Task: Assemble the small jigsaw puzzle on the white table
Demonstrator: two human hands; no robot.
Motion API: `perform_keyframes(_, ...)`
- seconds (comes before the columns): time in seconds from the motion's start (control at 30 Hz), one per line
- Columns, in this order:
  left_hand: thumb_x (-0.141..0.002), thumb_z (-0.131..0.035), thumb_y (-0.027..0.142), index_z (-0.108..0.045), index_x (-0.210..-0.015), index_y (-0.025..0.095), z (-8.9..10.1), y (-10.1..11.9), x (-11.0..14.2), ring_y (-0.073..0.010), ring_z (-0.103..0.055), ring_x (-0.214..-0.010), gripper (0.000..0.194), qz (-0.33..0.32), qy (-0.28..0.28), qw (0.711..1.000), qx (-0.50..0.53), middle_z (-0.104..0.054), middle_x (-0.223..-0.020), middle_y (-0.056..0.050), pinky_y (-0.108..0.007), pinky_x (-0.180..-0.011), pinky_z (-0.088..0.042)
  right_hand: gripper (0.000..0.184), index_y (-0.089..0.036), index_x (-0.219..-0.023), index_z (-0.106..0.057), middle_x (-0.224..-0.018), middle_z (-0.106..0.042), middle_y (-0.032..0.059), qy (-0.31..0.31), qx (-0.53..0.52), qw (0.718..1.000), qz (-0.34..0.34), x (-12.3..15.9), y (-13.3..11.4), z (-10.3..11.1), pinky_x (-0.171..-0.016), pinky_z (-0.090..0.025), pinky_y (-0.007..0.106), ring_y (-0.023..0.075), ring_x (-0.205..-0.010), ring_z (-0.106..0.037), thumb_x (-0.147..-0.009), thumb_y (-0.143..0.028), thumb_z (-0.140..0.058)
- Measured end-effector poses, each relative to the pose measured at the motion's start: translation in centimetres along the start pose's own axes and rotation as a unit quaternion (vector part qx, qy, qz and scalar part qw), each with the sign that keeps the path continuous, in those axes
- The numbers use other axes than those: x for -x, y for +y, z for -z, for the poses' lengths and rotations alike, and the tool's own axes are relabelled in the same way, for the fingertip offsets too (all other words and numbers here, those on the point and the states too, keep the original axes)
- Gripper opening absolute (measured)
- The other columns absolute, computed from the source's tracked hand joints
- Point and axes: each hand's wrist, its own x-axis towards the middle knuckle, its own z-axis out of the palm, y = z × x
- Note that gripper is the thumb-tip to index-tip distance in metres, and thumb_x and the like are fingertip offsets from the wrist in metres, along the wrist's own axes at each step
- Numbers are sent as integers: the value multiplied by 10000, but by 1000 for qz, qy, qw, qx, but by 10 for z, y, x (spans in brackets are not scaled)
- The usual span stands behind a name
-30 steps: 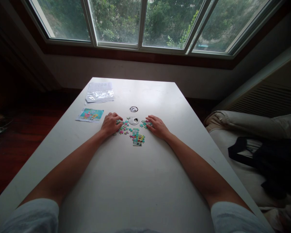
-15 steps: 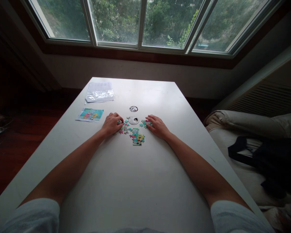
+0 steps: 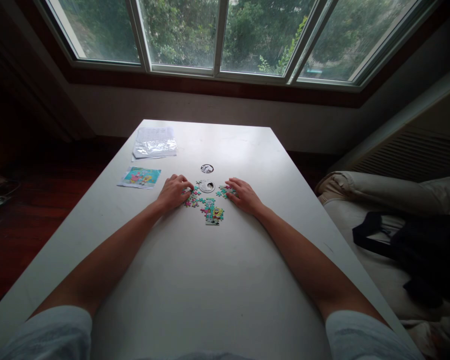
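Left hand (image 3: 175, 192) curled at loose jigsaw pieces (image 3: 192, 201); can't tell whether it pinches one. Right hand (image 3: 244, 195) loosely spread over another piece cluster (image 3: 220, 192). Partly joined jigsaw section (image 3: 214, 215) lies flat between them on the white table (image 3: 225, 280). Likely light, stiff, apt to unlock if lifted; best held by piece edges. Clear plastic sleeve (image 3: 155, 148), far left, seems to hold paper.

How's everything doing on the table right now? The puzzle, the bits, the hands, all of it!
Joined puzzle section: partly built, edges uneven
Loose pieces: scattered, unjoined as far as visible
Left hand: fingers curled at loose pieces; grip unclear
Right hand: fingers spread over loose pieces
Picture sheet: flat, colourful side up
Plastic bag: lying flat
Two round discs: lying flat
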Motion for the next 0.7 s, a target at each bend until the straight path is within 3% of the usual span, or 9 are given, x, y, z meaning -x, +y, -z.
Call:
perform_keyframes(0.47,-877,-622,325,-764,-1011,287,5,7,0,-287,-528,-1062,199,-6,-20,1000,-16,-657,-1099,-69,-431,-918,-417,484,-227,-1432,-553,-1492,-532,124,4,-2,1000,2,1,1,0,-1156,-397,492,310,-1394,-472,-995,-434,-524)
perform_keyframes(0.7,-791,-644,284,-708,-965,252,3,10,-1,-290,-535,-1030,188,9,-38,999,-29,-642,-1060,-77,-427,-896,-435,488,-233,-1434,-552,-1491,-534,124,5,-4,1000,3,0,1,-1,-1157,-397,495,310,-1392,-475,-997,-445,-516)
